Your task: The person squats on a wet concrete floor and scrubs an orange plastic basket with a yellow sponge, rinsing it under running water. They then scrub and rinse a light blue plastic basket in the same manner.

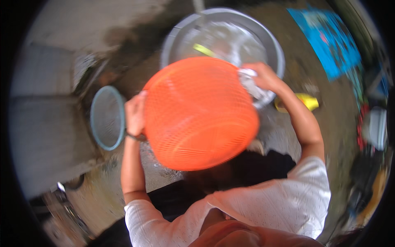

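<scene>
An orange plastic basket (200,114) with slotted walls is held up in front of me, its base tilted towards me. On its left side, my left hand (135,114) grips the rim. At the upper right my right hand (260,75) holds a crumpled white cloth (250,83) against the basket. Behind it stands a large grey basin (274,46) of water, partly covered by the basket. A yellow-green object (203,50), blurred, shows in the basin. Whatever the basket contains is hidden from view.
A light-blue mesh basket (108,119) leans by the wall at left. Right of the basin, a yellow bottle (308,102) lies on the wet floor (277,136). A blue sheet or bag (330,43) lies farther right. A white container (378,128) stands near the right edge.
</scene>
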The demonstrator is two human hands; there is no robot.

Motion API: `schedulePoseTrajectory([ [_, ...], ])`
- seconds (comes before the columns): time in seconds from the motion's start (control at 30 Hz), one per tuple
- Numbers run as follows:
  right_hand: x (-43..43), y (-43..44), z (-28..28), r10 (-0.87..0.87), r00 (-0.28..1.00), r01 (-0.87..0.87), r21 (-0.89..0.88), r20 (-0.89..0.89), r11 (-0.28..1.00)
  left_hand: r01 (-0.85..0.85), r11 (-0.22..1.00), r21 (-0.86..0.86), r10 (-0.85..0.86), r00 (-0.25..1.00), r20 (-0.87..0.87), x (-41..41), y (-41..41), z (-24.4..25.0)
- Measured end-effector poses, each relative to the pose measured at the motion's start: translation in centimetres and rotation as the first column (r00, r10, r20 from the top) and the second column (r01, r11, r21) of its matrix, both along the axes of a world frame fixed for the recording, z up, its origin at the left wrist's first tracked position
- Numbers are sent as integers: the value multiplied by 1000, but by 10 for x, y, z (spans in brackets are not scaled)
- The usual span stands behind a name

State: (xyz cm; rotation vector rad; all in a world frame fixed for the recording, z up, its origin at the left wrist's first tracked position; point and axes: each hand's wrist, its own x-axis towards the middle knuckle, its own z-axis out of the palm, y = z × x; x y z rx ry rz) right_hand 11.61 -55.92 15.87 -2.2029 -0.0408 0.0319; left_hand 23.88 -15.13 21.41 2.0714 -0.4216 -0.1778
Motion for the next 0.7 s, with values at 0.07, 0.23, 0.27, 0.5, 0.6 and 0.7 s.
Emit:
schedulePoseTrajectory([
  [0.07, 9, -9, 24, -58, 978, 88, -142, 199, 986, 8, 997, -81, 0, 995, 96, 1, -1, -10],
  [0.23, 49, 57, 140, 215, 866, 12, -448, 451, 894, 162, 985, 53, -160, 987, -29, -18, -39, 52],
  [0.27, 59, 83, 155, 322, 825, -48, -511, 465, 858, 152, 981, 117, -155, 988, 17, -21, -37, 53],
  [0.5, 61, 194, 218, 717, 592, -138, -830, 368, 540, 195, 975, 106, -219, 924, 314, -37, -23, 63],
  [0.6, 47, 197, 239, 660, 654, -111, -816, 370, 568, 217, 972, 90, -234, 895, 379, -38, -11, 80],
  [0.7, 31, 183, 245, 551, 698, 1, -771, 457, 637, 215, 976, 30, -206, 877, 435, -39, 3, 89],
])
